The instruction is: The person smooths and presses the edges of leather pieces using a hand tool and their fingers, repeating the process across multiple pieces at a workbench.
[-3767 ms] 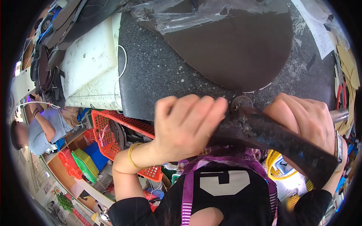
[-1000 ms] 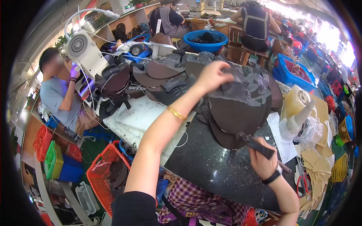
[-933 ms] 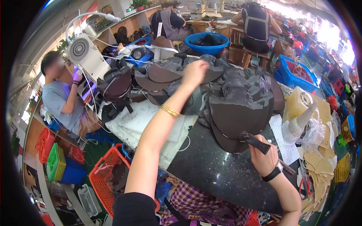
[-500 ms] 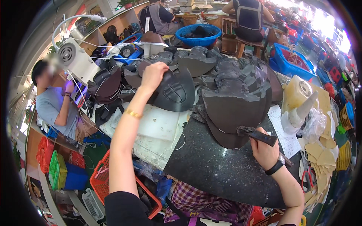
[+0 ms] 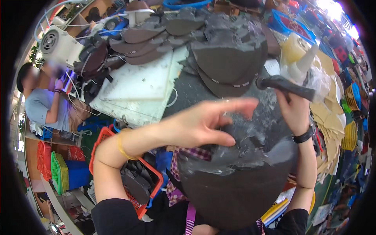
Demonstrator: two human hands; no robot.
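My left hand is held over the middle of the dark worktop, thumb and fingers apart, with nothing seen in it. My right hand grips a hammer at the right; its dark head points left above the worktop. Close in front of my body is a large rounded dark brown flap with a ragged grey upper edge, just below my left hand. What supports this flap is hidden. Beyond my hands lies a stack of similar rounded brown flaps with grey, crumpled-looking edges.
A white board lies left, with more brown flaps behind. At right stand a white cone-topped bottle and tan sheet scraps. A red basket is below my left arm. A co-worker is at far left.
My left hand has left the black moulded piece by the white board and come to the middle. The large brown flap now appears before my body. My right hand has lifted the hammer off the stack.
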